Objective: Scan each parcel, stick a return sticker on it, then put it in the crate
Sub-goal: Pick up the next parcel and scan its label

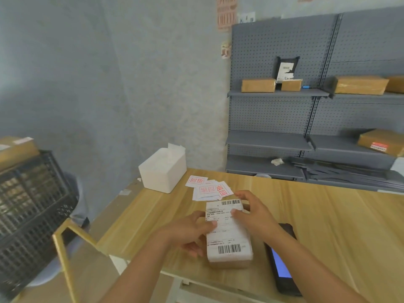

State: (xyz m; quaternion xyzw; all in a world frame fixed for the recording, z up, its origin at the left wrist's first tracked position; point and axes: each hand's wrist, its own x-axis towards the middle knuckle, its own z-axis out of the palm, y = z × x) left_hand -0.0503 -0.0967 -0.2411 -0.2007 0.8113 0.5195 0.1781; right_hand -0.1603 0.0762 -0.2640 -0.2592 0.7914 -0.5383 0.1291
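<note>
A small parcel (229,243) with a white shipping label and two barcodes lies on the wooden table (328,215). My left hand (190,232) grips its left side, thumb on the label. My right hand (253,213) holds its far right edge, fingers curled over the top. A loose pile of white return stickers (209,189) with red print lies just beyond the parcel. The black handheld scanner (282,261), its screen lit blue, rests on the table right of the parcel, under my right forearm. The black mesh crate (28,215) stands at the left, off the table.
A white plastic box (164,171) sits at the table's far left corner. A gold chair frame (65,248) stands between crate and table. Grey pegboard shelves (284,92) at the back right carry several brown parcels. One brown parcel (15,149) tops the crate.
</note>
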